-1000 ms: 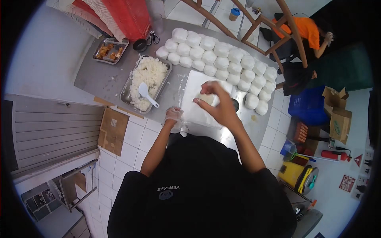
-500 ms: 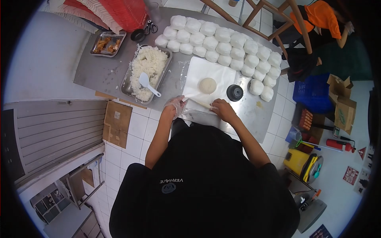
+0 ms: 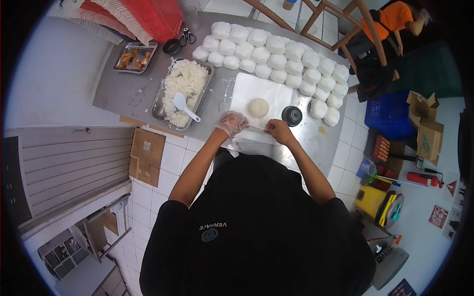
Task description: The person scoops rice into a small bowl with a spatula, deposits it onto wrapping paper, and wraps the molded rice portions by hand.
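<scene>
A round, flattened cake of rice (image 3: 258, 108) lies on a stack of white wrapping paper (image 3: 242, 91) on the metal table. My left hand (image 3: 233, 123), in a clear plastic glove, is closed at the near left edge of the top sheet. At the near right edge, my right hand (image 3: 279, 131), bare, pinches the same sheet. The sheet's near edge is lifted between both hands, just below the rice cake. Beside the paper, close to my right hand, sits a round black mould (image 3: 292, 116).
Rows of white wrapped bundles (image 3: 276, 61) fill the table's far side. On the left are a metal tray (image 3: 157, 109) of loose rice with a white rice paddle (image 3: 180, 102), a small tray of fried food (image 3: 133, 56) and scissors (image 3: 187, 36). A person in orange (image 3: 390, 22) is at far right.
My left hand has moved up and right over the paper's edge. My right hand has shifted slightly up, and the lifted edge is nearer the rice cake.
</scene>
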`<state>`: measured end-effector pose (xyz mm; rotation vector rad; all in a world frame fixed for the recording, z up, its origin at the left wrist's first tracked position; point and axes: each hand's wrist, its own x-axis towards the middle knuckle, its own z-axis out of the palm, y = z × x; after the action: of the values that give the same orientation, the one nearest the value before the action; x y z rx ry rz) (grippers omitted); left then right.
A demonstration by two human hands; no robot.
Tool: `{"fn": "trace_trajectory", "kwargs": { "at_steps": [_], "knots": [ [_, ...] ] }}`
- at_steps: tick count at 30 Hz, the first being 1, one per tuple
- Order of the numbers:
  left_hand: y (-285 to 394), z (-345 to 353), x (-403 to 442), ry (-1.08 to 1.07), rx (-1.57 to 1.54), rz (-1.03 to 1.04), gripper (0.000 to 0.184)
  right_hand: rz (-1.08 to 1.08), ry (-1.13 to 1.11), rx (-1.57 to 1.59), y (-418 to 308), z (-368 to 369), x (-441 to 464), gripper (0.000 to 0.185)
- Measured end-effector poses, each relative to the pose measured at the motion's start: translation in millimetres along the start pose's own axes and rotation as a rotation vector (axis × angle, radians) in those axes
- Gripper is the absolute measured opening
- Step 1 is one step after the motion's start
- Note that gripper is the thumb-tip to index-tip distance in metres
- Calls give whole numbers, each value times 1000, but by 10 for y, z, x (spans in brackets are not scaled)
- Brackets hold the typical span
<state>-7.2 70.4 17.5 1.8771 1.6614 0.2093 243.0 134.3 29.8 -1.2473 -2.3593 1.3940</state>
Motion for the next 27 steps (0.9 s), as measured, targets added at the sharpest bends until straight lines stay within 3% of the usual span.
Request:
{"fn": "trace_trajectory", "kwargs": {
  "at_steps": [3, 5, 7, 9, 11, 15, 17, 18, 20, 23, 27],
  "knots": [
    [-5, -49, 52, -105, -156, -94, 26, -21, 38, 35, -126, -110, -113, 21],
    [-4, -40, 41, 42, -188, -68, 26, -82, 117, 60, -56, -139, -172, 21],
    [-12, -27, 51, 51, -202, -52, 26, -196, 83, -46, 76, -165, -193, 23],
    [-60, -10, 165, 67, -215, -39, 26, -147, 155, -5, 96, -230, -156, 26],
    [-190, 66, 308, 227, -307, 63, 29, -98, 214, 43, 65, -248, -81, 28],
    [39, -246, 353, 308, -249, 18, 31, -29, 400, 68, 229, -236, 72, 29],
    [-164, -169, 407, 117, -300, -186, 35, 119, 405, 126, 233, -224, 112, 32],
    [-184, -163, 421, 113, -291, -181, 35, 119, 413, 134, 188, -243, 126, 32],
    [-200, -101, 439, 271, -409, -323, 38, 171, 395, 277, 125, -282, 102, 35],
    [-371, 134, 558, 313, -456, -404, 38, 103, 471, 360, 88, -317, 74, 36],
    [-321, 127, 597, 325, -494, -433, 35, 170, 518, 243, 422, -161, 171, 37]
  ]
}}
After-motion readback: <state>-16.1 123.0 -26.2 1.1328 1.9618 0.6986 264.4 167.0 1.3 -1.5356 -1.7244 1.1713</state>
